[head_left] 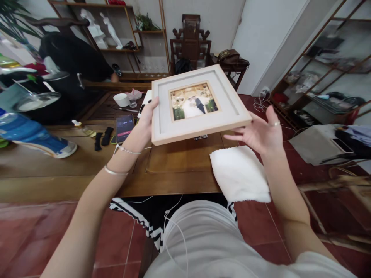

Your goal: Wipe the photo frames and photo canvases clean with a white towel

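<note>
A light wooden picture frame (199,130) with a wide white mat is held up above the table, tilted, its front facing me. Inside the mat is a small photo (193,102) of a couple in white and dark clothes. My left hand (147,117) grips the frame's left edge, thumb on the front. At the lower right corner, my right hand (257,131) supports the frame from beneath with its fingers stretched and its thumb raised. Below that hand a folded white cloth (240,173) hangs partly over the table's front edge.
On the wooden table (176,158), a phone (124,127) showing a timer, dark straps (102,139), a small bottle (84,128) and a white cup (121,100) stand left. A large blue bottle (37,133) lies farther left. Someone in black (75,56) leans at the far left side.
</note>
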`<state>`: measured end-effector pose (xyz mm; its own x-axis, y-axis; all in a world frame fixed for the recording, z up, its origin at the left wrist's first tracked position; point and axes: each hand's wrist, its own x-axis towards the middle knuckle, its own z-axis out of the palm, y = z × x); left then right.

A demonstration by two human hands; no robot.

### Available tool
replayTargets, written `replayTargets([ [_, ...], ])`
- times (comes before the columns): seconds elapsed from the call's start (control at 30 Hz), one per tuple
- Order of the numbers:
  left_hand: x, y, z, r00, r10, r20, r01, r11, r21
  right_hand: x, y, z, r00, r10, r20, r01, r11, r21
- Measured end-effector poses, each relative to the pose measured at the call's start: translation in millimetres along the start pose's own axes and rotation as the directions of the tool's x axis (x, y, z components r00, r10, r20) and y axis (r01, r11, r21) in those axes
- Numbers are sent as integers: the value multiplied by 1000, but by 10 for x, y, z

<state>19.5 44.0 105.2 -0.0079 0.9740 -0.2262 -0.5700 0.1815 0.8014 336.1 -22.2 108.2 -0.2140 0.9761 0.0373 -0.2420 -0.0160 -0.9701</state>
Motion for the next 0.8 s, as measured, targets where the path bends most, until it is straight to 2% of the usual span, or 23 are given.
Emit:
replayTargets([
  [0.13, 181, -18, 297, 995, -16, 100, 14, 1000, 22, 292, -131, -24, 977, 25, -213, -27, 1000, -5],
  [0.23, 284, -111, 400, 986, -40, 161, 44, 999, -19, 333, -141, -143, 933, 82, -351, -41, 991, 124],
  [0.3, 331, -268, 400, 970, -119, 214, 134, 989, -58, 321, -142, -242, 905, 106, -411, -10, 974, 228],
  [0.37, 374, -490, 373, 938, -248, 243, 273, 959, -75, 299, -156, -341, 869, 108, -483, 44, 955, 293],
  [0.43, 428, -724, 364, 894, -404, 196, 425, 902, -80, 277, -186, -430, 824, 102, -557, 93, 946, 311],
  [0.47, 464, -828, 375, 891, -434, 131, 447, 889, -101, 266, -205, -468, 805, 99, -584, 109, 945, 309],
  [0.5, 505, -915, 400, 900, -432, 58, 436, 890, -135, 253, -224, -500, 791, 98, -603, 117, 945, 307],
  [0.6, 650, -1089, 532, 939, -323, -117, 293, 930, -222, 206, -271, -563, 756, 97, -647, 137, 944, 301],
  [0.8, 888, -1237, 761, 948, -235, -215, 173, 947, -272, 103, -293, -581, 719, 96, -688, 171, 936, 309],
])
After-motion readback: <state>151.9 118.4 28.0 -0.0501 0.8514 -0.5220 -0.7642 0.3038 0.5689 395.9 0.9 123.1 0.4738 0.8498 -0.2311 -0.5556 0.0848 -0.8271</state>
